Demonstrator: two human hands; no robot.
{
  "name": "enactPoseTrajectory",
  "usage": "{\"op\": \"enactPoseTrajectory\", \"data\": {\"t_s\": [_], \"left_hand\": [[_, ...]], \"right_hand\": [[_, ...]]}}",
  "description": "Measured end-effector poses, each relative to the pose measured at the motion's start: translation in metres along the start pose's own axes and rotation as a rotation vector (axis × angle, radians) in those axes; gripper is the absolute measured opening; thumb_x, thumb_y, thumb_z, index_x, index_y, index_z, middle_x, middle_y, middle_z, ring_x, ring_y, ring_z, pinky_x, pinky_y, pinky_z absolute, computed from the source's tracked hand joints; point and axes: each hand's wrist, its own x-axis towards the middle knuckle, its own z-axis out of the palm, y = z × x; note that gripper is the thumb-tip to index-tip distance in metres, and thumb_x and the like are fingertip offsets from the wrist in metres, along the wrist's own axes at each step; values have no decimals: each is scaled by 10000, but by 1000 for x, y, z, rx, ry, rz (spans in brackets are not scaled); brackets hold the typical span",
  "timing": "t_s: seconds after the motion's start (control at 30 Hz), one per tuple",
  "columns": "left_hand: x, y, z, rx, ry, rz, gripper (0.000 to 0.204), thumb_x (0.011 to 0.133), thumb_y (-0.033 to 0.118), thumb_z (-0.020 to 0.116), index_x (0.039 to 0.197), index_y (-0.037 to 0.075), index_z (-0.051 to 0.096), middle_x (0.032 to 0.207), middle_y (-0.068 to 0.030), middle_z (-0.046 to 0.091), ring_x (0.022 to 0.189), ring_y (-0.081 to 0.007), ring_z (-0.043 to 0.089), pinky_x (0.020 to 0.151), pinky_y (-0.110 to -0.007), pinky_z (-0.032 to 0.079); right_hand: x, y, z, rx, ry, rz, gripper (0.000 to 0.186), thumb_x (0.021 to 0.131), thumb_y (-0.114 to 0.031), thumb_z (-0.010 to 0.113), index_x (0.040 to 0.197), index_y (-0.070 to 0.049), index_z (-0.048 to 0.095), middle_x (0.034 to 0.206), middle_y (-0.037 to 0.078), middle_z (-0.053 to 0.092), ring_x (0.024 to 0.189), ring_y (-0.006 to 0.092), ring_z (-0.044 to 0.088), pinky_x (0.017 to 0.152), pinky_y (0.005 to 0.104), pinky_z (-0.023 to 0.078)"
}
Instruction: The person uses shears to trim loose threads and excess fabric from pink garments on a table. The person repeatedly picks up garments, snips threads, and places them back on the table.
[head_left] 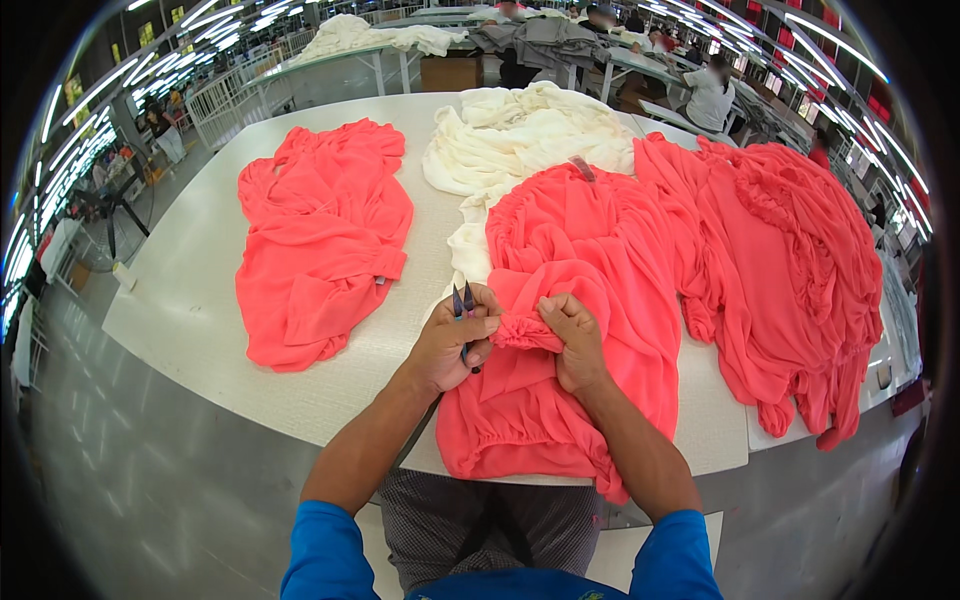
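A coral-pink blouse [590, 250] lies spread on the white table right in front of me, its lower edge at the table's near side. Between my hands a gathered, elastic-looking cuff [527, 332] of it is stretched a little above the cloth. My left hand [462, 335] pinches the cuff's left end and also holds thread snips [464, 303], their dark pointed blades sticking up past the fingers. At the cuff's right end, my right hand [572, 340] grips the fabric between thumb and fingers.
Another coral garment [320, 240] lies folded on the table's left. A heap of coral garments [790, 270] covers the right side, and cream cloth [530, 135] is bunched at the back. A small white spool-like item [124, 276] stands at the left edge. People work at tables beyond.
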Motion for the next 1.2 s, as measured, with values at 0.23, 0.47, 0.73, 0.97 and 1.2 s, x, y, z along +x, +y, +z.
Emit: {"op": "enactPoseTrajectory", "data": {"t_s": [0.23,0.47,0.73,0.97,1.2], "left_hand": [[-1,-2,1,-25,74,57,119,860,29,656,930,73,571,690,26,546,424,-53,433,396,-188,347],[-1,3,2,0,143,92,121,864,65,684,915,71,574,674,11,568,415,-59,444,379,-194,333],[-2,1,9,41,160,71,136,856,76,701,917,61,581,678,13,564,419,-49,436,369,-186,323],[-2,-3,6,64,142,65,133,858,81,700,921,70,583,683,7,575,425,-53,447,375,-183,332],[-1,1,4,94,184,116,123,859,82,698,913,73,588,668,11,571,412,-56,442,370,-187,323]], "right_hand": [[-7,-2,1,-365,-107,-94,111,907,-117,655,973,-54,593,958,7,576,819,55,533,726,209,448],[-12,-12,14,-999,-111,-793,203,775,-62,767,937,-28,649,1036,86,513,898,180,547,768,262,460],[-19,-12,24,-1029,-169,-708,243,715,-12,797,930,-26,684,977,79,521,890,190,549,749,286,464],[-18,-6,21,-995,-198,-632,174,744,-2,771,886,-17,672,963,78,527,879,184,548,734,276,464],[-23,-8,24,-843,-162,-494,80,836,-26,705,878,-25,637,943,57,535,772,107,523,654,225,444]]}}
